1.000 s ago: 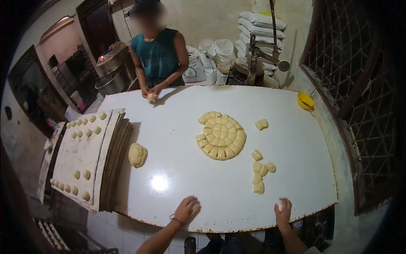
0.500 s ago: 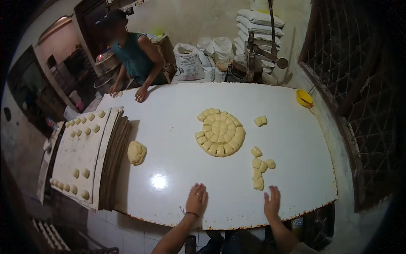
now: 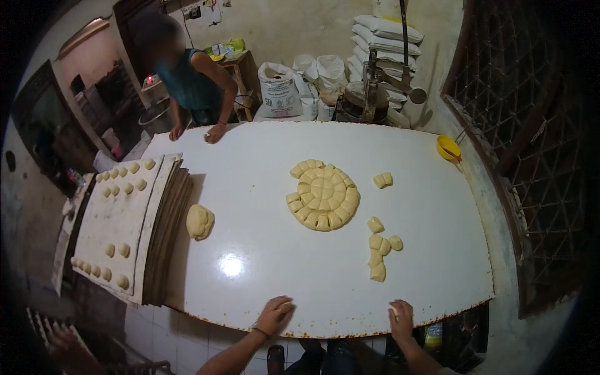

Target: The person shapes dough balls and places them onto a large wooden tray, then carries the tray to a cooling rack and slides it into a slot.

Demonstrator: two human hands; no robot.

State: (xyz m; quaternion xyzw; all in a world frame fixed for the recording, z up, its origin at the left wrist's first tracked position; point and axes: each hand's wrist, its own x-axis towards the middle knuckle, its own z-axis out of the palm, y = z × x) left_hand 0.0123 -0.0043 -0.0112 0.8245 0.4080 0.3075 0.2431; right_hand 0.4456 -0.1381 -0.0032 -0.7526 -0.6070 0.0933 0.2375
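Observation:
At the near edge of the white table (image 3: 250, 169), my left hand (image 3: 275, 316) curls palm down over a small piece of dough; a pale bit shows by its fingers. To the right, my right hand (image 3: 400, 320) is cupped the same way, with a pale bit of dough at its thumb side. Most of both pieces is hidden under the hands. Beyond my right hand lie several loose dough pieces (image 3: 377, 257) in a rough line. A round slab of dough (image 3: 324, 190), cut into many segments, sits mid-table with a gap at its left.
A dough lump (image 3: 200, 222) lies left, beside stacked boards (image 3: 140, 250) bearing rows of dough balls (image 3: 109, 250). Two joined dough pieces (image 3: 383, 180) and a yellow bowl (image 3: 448, 148) are at right. Across the far left edge, another person (image 3: 194, 87) has both hands on the table.
Both my hands have drawn back toward the near edge, the left also leftward, and their fingers have curled. The other person's hands have shifted slightly. My view has moved a little.

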